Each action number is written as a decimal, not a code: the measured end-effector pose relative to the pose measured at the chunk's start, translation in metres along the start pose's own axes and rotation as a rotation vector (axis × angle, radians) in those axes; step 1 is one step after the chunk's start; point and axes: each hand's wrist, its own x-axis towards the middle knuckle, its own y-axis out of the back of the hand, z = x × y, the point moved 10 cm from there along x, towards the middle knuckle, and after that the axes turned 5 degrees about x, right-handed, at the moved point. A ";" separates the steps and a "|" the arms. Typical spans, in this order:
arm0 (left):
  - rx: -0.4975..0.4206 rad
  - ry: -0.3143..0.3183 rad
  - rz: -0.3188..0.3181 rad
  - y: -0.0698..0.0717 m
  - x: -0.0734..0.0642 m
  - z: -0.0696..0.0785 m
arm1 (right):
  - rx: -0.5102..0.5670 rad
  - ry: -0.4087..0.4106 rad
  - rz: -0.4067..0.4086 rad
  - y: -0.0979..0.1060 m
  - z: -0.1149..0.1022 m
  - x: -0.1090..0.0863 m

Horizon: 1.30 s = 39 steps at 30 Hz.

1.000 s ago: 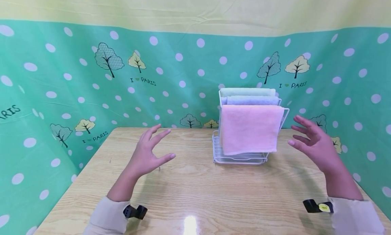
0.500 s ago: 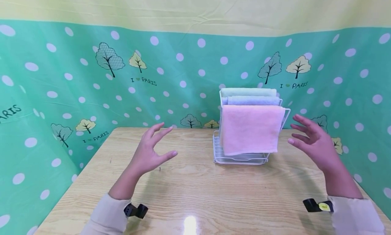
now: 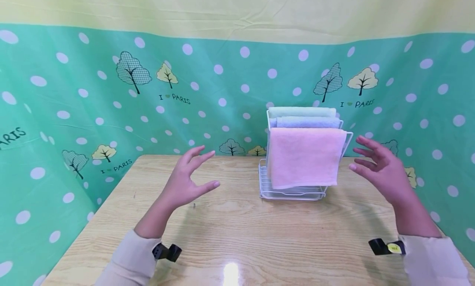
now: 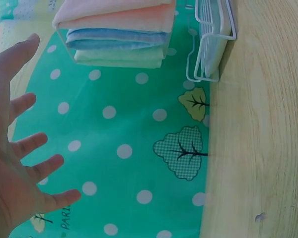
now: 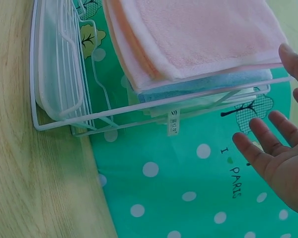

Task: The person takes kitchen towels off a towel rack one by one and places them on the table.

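Observation:
A white wire rack (image 3: 293,195) stands on the table with three small towels draped over its bars. In front hangs a pink towel (image 3: 306,158); behind it come a blue towel (image 3: 308,122) and a pale green towel (image 3: 301,112). My left hand (image 3: 185,180) is raised over the table to the rack's left, fingers spread and holding nothing. Just right of the rack is my right hand (image 3: 384,170), its fingers loosely bent and nothing in them. In the right wrist view a white tag (image 5: 173,122) hangs at the rack's side.
The wooden table (image 3: 237,232) reaches back to a green dotted curtain (image 3: 208,92) printed with trees. A shallow white tray (image 5: 54,64) sits in the rack's base. Each sleeve cuff has a small black camera (image 3: 167,252) strapped near it.
My left hand has drifted slightly right and up toward the rack. My right hand has risen a little. The rack and towels have stayed in place.

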 end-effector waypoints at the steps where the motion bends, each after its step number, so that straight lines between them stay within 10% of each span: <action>1: -0.003 0.000 0.002 0.000 0.001 0.001 | -0.002 0.002 -0.001 0.000 0.000 0.001; 39: -0.116 -0.063 0.027 -0.005 0.027 0.028 | 0.026 0.030 0.039 0.002 -0.003 0.021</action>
